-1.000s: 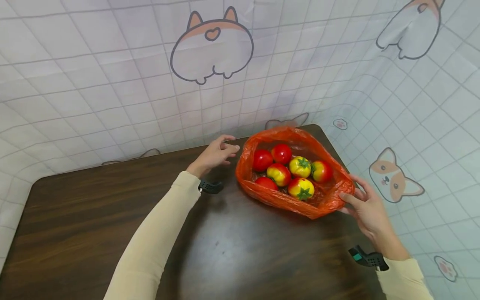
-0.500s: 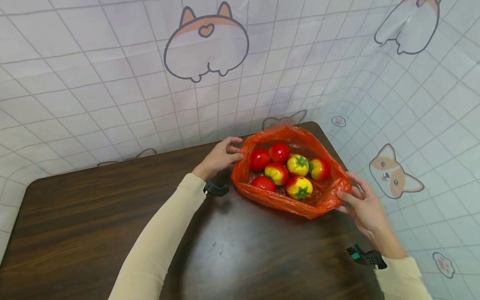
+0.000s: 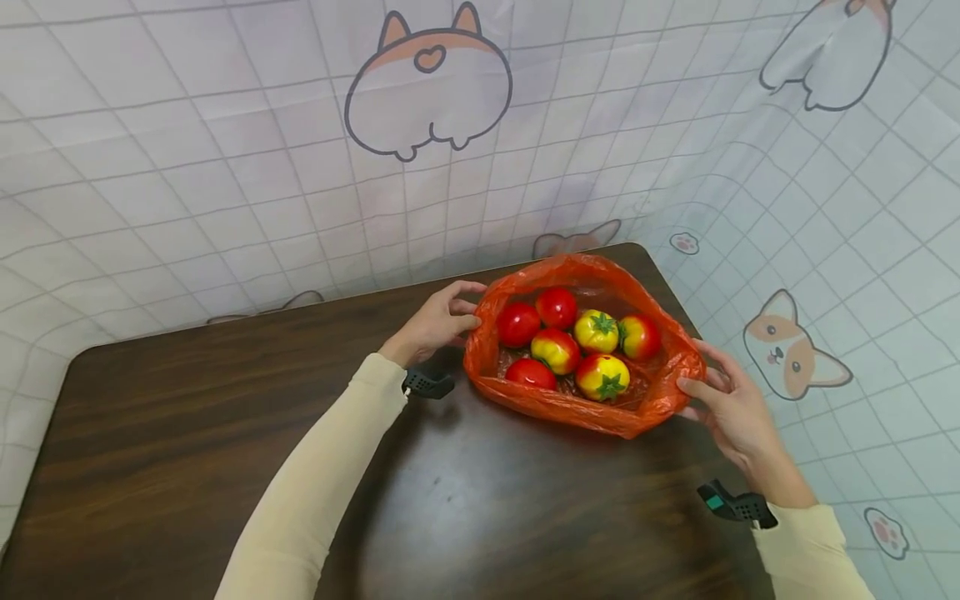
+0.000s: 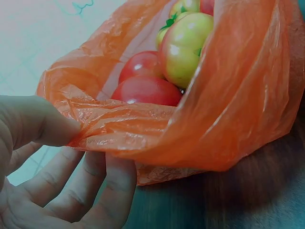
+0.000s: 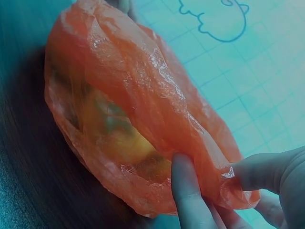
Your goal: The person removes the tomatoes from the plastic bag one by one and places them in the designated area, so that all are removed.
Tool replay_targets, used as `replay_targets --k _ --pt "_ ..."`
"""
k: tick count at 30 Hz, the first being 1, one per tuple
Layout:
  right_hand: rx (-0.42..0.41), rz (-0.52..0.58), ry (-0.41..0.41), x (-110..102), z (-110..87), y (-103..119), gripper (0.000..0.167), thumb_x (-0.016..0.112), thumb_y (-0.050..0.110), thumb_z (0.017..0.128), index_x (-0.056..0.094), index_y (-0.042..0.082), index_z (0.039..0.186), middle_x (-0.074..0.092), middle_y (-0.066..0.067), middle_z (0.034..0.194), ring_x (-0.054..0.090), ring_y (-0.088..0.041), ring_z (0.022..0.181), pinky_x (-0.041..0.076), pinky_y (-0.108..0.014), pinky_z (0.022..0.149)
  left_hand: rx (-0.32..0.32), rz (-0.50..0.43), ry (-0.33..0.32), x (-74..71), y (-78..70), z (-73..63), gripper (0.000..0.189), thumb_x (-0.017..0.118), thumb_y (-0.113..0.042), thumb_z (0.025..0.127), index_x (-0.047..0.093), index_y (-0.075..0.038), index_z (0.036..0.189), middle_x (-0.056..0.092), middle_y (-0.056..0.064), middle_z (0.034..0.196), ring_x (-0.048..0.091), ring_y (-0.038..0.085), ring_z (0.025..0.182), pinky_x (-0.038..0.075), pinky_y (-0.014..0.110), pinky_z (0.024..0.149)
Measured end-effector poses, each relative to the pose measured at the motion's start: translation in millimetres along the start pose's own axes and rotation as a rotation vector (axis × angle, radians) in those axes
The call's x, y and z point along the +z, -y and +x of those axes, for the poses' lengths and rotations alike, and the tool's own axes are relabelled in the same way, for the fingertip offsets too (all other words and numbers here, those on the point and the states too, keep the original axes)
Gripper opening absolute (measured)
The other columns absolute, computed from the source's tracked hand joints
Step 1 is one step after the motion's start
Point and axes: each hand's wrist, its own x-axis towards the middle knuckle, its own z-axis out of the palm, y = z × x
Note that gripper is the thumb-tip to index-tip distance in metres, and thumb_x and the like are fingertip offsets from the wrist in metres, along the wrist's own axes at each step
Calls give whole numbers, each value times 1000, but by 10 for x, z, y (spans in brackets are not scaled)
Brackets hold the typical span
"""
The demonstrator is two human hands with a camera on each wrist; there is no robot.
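An open orange-red plastic bag (image 3: 551, 402) sits near the far right of the table, its mouth facing up. Inside lie several glossy tomatoes: plain red ones (image 3: 519, 324) on the left, yellow-and-red ones (image 3: 602, 377) with green leaf tops toward the middle and right. My left hand (image 3: 433, 323) pinches the bag's left rim; the left wrist view shows the thumb (image 4: 43, 123) over the plastic and the fingers below it. At the opposite end my right hand (image 3: 738, 417) grips the right rim, plastic bunched between thumb (image 5: 262, 172) and fingers.
The bag stands on a dark brown wooden table (image 3: 187, 442) with rounded back corners. A white grid-patterned cloth with cartoon corgis (image 3: 429, 92) hangs close behind the table and along its right side. Each wrist wears a black band (image 3: 429, 384).
My left hand has moved right from beside the bag and taken hold of its left rim. My right hand keeps its grip on the right rim. The tomatoes stay inside.
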Motion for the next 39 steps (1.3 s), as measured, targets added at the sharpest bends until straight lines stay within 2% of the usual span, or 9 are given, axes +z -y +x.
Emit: replay_targets --k 6,12,19,28,39 --pt "1 -3 34 -10 71 38 64 65 1 99 40 23 154 71 16 124 73 -5 99 66 -30 75 -8 -38 -4 -26 88 -75 53 60 -4 101 46 -23 149 65 18 136 73 27 106 65 46 88" --pt "9 -50 53 7 131 77 67 68 5 98 40 24 156 70 18 125 73 -4 100 66 -30 75 -10 -65 -12 -71 158 -174 54 60 -3 101 45 -21 149 65 19 135 72 26 103 66 43 85" --pt "13 -112 84 46 251 86 66 69 7 98 40 24 155 69 19 124 72 -3 100 66 -30 75 -21 -86 -22 -120 221 -283 55 59 -2 101 43 -20 151 63 21 137 71 25 103 65 45 85" --pt "9 -128 143 70 399 101 65 68 4 98 41 21 155 72 16 121 73 -4 100 66 -30 75 -9 -108 -52 -183 347 -435 55 60 -1 101 44 -20 150 62 21 137 72 24 101 66 45 83" --pt "41 -296 206 169 604 139 67 69 14 99 38 22 158 65 16 127 72 -5 101 66 -31 78 -9 -131 -84 -289 447 -721 55 60 -1 101 44 -15 151 60 22 132 72 24 98 63 51 87"
